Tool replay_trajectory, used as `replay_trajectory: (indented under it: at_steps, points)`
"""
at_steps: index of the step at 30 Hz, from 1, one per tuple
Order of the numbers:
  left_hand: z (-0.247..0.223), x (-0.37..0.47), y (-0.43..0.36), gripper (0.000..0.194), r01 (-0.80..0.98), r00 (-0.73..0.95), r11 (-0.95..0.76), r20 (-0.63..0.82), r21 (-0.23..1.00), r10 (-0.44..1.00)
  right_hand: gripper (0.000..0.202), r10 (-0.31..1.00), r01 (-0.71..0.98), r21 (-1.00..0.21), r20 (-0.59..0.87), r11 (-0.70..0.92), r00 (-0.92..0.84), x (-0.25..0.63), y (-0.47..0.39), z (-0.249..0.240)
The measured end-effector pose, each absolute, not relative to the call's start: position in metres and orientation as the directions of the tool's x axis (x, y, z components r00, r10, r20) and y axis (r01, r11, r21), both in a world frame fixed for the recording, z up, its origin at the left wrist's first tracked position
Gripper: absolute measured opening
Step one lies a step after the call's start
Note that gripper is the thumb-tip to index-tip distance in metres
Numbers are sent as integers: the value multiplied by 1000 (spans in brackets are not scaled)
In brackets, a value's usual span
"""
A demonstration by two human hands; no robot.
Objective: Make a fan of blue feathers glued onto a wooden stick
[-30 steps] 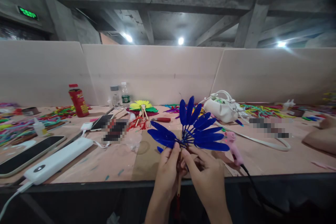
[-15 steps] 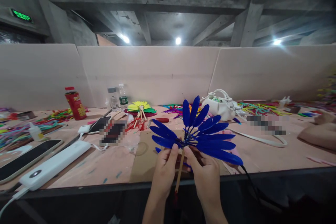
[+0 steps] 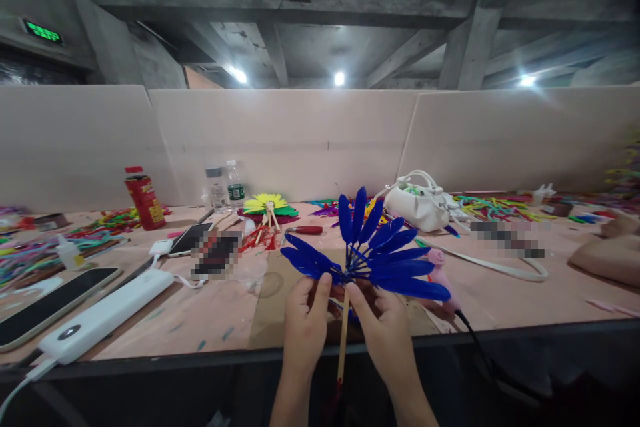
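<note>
A fan of blue feathers [image 3: 400,269] spreads out from the top of a thin wooden stick [image 3: 343,340], whose lower end is red. My left hand [image 3: 307,317] pinches the base of the fan from the left, thumb on top. From the right, my right hand [image 3: 383,323] grips the same base, its thumb close to the stick. The other fingers of both hands are partly hidden behind the feathers. Below the fan lies a brown cardboard sheet [image 3: 273,307] on the table. A pink tool [image 3: 440,277] with a black cord lies just beyond the right-hand feathers.
At the left are a white power bank [image 3: 107,313], phones and a red bottle [image 3: 144,200]. Farther back stand clear bottles, a yellow feather piece [image 3: 265,203] and a white handbag [image 3: 417,203]. Another person's arm [image 3: 607,257] rests at the right edge.
Both hands and the feather fan have shifted slightly left. The fan has turned a little, and more of the pink tool behind it shows.
</note>
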State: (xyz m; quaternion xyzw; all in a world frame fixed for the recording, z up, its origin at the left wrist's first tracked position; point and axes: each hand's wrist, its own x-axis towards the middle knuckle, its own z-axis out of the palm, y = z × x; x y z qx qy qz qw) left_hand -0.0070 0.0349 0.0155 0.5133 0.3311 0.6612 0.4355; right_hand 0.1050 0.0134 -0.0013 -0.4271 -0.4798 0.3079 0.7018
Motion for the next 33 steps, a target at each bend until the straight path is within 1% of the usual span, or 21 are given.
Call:
replay_trajectory:
  at_steps: [5,11,13,17,20,22,25,28,30,33]
  points:
    - [16,-6,33,38,-251,-76,-400,393,882,916,33,845,-12,-883,444,468,297,107,14,-1]
    - [18,-6,31,41,-313,-64,-363,362,878,930,30,800,-33,-877,420,479,428,97,7,8]
    - [17,-9,33,41,-327,-93,-373,363,868,927,30,790,-20,-883,409,468,456,97,5,9]
    - [18,-21,37,39,-324,-210,-432,381,842,901,30,767,56,-891,419,451,486,102,6,9]
    - [20,-31,38,35,-362,-290,-456,367,813,884,30,772,53,-901,397,430,496,108,8,8]
    - [22,-37,39,35,-398,-312,-467,362,789,878,31,784,31,-909,375,415,494,110,9,8]
    - [21,-42,43,39,-448,-296,-466,365,763,883,33,793,9,-913,361,409,490,111,9,7]
    - [18,-43,47,42,-470,-255,-443,363,763,896,33,782,41,-909,379,415,495,111,9,7]
    - [17,-42,48,46,-455,-185,-425,384,782,905,33,775,67,-905,396,420,493,111,8,7]
    - [16,-38,43,50,-373,-72,-436,443,819,893,34,779,67,-901,405,428,479,112,7,8]
